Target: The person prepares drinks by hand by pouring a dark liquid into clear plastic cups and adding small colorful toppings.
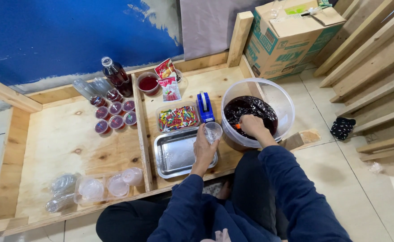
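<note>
Head view, looking down at low plywood tray (62, 134) w/ wood divider (141, 134).

Left hand (203, 148): gripping small clear plastic cup (213, 131), held tilted over edge of steel tray (179, 154), just beside bucket rim.

Right hand (250, 124): inside clear round bucket (277, 101), clenched on orange-handled utensil (237, 126); business end buried in dark red jelly (250, 110), shape can't tell.

Right compartment: steel tray near front edge, clear box of multicolour bits (177, 118) just behind it, blue tape dispenser (205, 106) between box and bucket. Farther back, cup of red liquid (148, 83) + two red sachets (168, 78).

Left compartment: six small filled cups (114, 114) w/ purple-red contents, grouped near divider; dark red bottle (115, 74) behind them; stacked clear cups lying on side (89, 87) next to bottle. Front edge: sleeve of clear lids (109, 186) + more clear cup stacks (62, 190).

Surroundings: cardboard box (291, 38) behind bucket, timber planks (371, 58) on right, dark sock-like cloth (341, 127) on tiled floor (362, 188). Blue wall (62, 36) at back. Both sleeves dark blue.
</note>
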